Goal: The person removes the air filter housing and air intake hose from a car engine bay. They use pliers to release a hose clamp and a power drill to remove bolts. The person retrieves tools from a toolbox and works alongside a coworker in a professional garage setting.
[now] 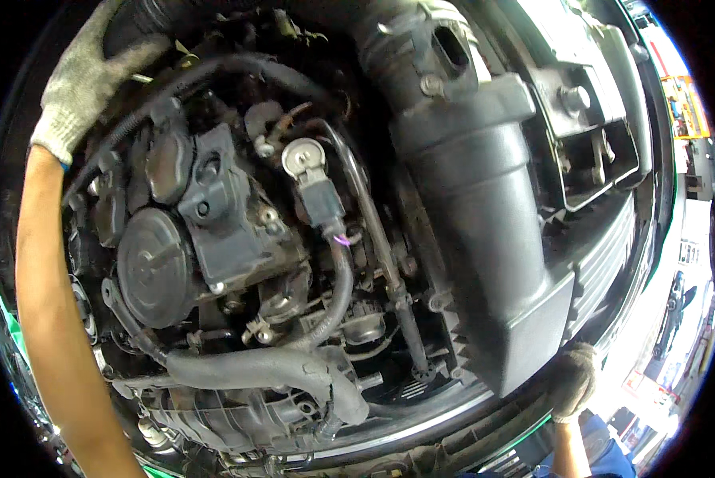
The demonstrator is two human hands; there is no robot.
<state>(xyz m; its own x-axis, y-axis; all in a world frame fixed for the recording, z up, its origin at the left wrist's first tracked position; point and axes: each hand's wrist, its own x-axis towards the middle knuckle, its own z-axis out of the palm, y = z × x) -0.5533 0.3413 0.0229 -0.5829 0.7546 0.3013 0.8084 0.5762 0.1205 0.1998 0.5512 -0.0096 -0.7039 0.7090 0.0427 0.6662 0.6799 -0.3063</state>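
My left hand [87, 84], in a pale knit work glove, reaches to the far left of an open engine bay. Its thumb stretches out toward a black hose [214, 72], away from the other fingers, which run up beside a dark ribbed duct [146, 20]. No object shows in it. At the lower right my right hand [576, 382], also gloved, is curled by the lower corner of a large black air intake housing [501, 239]. Whatever its fingers close on is hidden. Between the hands lies the engine, with a round black cap [157, 267] and a plugged-in sensor [306, 163].
A thick grey hose [254, 370] crosses the front of the engine. A metal pipe [373, 223] runs beside the intake housing. At the right sits an open black compartment [600, 167]. Orange shelving [684, 107] stands beyond the car.
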